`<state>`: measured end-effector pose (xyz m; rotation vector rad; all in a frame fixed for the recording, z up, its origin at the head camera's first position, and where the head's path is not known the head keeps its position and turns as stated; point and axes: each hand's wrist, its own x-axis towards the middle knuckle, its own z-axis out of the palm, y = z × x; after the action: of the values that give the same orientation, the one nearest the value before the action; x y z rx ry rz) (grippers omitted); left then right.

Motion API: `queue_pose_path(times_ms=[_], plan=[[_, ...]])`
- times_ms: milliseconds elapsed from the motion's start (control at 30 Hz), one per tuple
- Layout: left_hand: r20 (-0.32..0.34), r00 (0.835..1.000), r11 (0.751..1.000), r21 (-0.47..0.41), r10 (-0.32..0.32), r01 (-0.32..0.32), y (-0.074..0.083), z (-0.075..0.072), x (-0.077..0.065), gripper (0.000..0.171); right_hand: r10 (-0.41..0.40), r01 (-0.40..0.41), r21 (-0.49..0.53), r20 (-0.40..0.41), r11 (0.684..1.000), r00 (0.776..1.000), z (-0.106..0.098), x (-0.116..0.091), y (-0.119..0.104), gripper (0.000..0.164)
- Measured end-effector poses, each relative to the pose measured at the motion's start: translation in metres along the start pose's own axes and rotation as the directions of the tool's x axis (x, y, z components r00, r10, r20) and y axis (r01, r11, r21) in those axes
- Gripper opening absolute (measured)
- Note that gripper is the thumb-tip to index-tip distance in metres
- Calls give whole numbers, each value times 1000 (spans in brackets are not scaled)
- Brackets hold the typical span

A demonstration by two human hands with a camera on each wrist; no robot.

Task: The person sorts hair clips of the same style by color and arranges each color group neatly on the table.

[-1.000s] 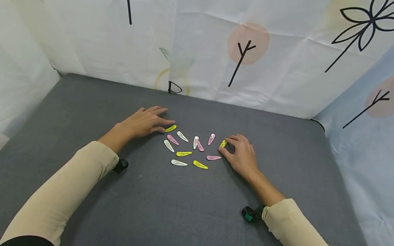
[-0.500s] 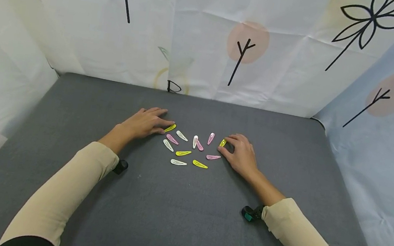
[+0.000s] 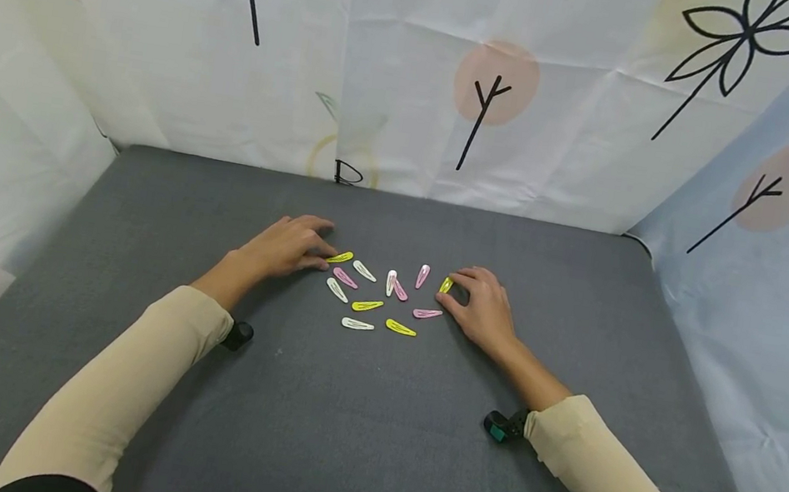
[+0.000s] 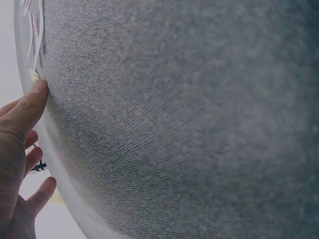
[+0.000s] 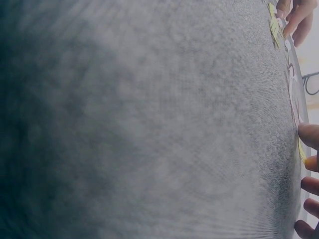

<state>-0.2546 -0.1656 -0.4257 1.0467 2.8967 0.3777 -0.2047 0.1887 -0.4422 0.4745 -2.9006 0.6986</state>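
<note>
My left hand (image 3: 286, 248) is at the left end of a yellow hair clip (image 3: 341, 257), its thumb and index finger pinching that end. In the left wrist view, the thumb tip lies against the yellow clip (image 4: 34, 74). On the right side of the group, my right hand (image 3: 482, 310) holds another yellow hair clip (image 3: 446, 285) between thumb and index finger. Loose between the hands are more snap clips: a white clip (image 3: 364, 270), a pink clip (image 3: 345, 278), a yellow clip (image 3: 367, 306) and several others. A white clip (image 3: 391, 281) and a pink clip (image 3: 400, 290) lie side by side, overlapping.
The grey table (image 3: 352, 442) stretches well in front of the clips. A patterned white cloth (image 3: 408, 97) stands behind its far edge and along both sides. Each wrist wears a small black camera, such as the right wrist camera (image 3: 504, 426).
My left hand has drawn slightly left, and the yellow clip at its fingertips has turned flatter. My right hand stays in place with its clip.
</note>
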Motion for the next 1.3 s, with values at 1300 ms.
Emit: queue_pose_path(times_ms=[1300], plan=[[206,978,999,26,-25,20,3,-15,20,64,-18,18,5,-24,1000,1000,0,0,1,48]])
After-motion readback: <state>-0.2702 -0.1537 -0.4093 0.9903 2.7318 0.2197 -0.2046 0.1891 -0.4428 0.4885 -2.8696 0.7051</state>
